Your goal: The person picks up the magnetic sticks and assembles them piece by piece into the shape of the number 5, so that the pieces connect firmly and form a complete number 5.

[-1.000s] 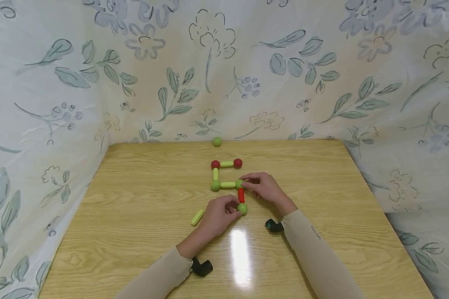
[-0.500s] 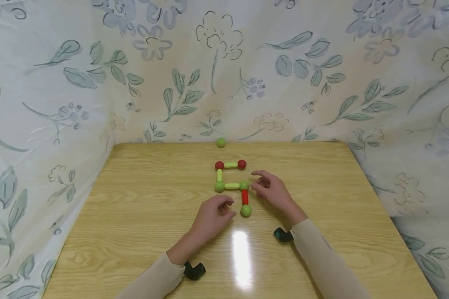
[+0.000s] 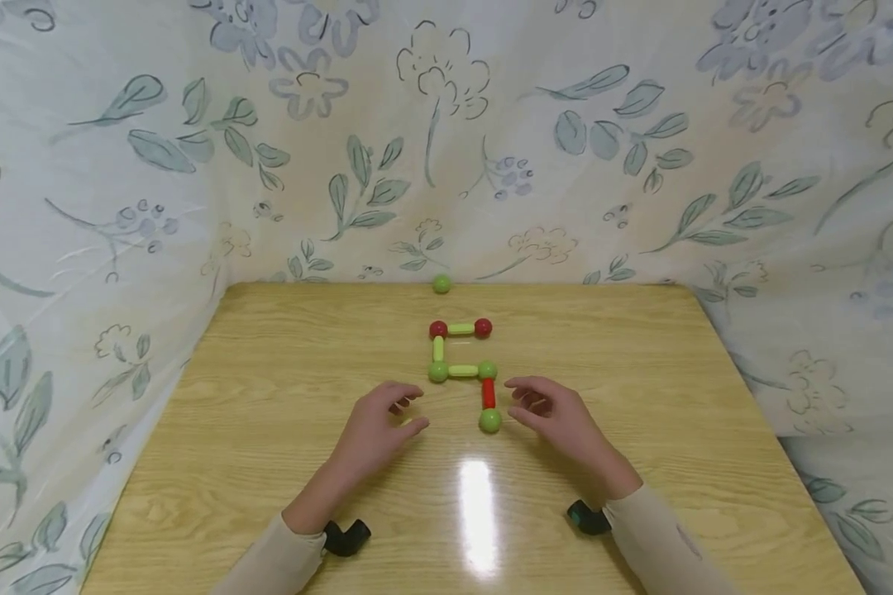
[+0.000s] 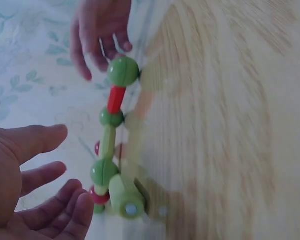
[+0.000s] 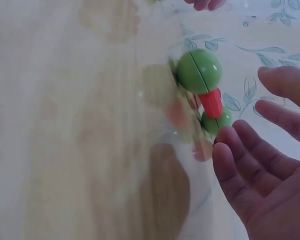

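Note:
A chain of balls and rods lies on the table in an angular S shape. It has two red balls (image 3: 438, 329) at the far end, several light green rods (image 3: 463, 371), green balls (image 3: 437, 371) and a red rod (image 3: 489, 393) ending at a near green ball (image 3: 490, 421). My left hand (image 3: 378, 426) is left of the chain, fingers loosely bent and apart from it. My right hand (image 3: 561, 417) hovers close on the right of the red rod, holding nothing. A loose light green rod (image 4: 126, 196) shows beside my left hand in the left wrist view; that hand hides it in the head view.
A single green ball (image 3: 441, 284) sits at the table's back edge, by the floral cloth (image 3: 446, 149). Black wrist mounts (image 3: 346, 537) stick out from both sleeves. Light glares off the wooden table (image 3: 268, 372) near its front middle.
Both hands have let go of the chain. The left has drawn back to the left, over the loose rod; the right has shifted right and nearer. The chain keeps its shape.

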Demonstrator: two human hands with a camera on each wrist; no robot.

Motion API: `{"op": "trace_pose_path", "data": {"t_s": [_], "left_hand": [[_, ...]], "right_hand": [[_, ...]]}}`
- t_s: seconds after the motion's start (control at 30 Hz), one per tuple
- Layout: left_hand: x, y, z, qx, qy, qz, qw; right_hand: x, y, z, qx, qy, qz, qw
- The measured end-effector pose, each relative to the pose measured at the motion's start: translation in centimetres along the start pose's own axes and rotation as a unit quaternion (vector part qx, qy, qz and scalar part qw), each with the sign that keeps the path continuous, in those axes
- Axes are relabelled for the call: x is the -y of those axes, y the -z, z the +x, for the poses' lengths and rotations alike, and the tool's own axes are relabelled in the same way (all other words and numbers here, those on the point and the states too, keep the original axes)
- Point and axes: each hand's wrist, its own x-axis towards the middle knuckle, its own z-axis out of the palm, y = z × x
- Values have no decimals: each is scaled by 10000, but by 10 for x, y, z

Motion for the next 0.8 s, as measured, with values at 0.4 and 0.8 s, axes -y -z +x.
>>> {"op": "trace_pose_path", "data": {"t_s": [0.4, 0.8], "left_hand": [[14, 12, -11, 163, 329, 391, 9986], [18, 12, -20, 384, 549, 250, 9974]], "right_hand": [[0, -17, -12, -78, 41, 337, 9994], [-8, -25, -16, -80, 470, 86, 9988]]}}
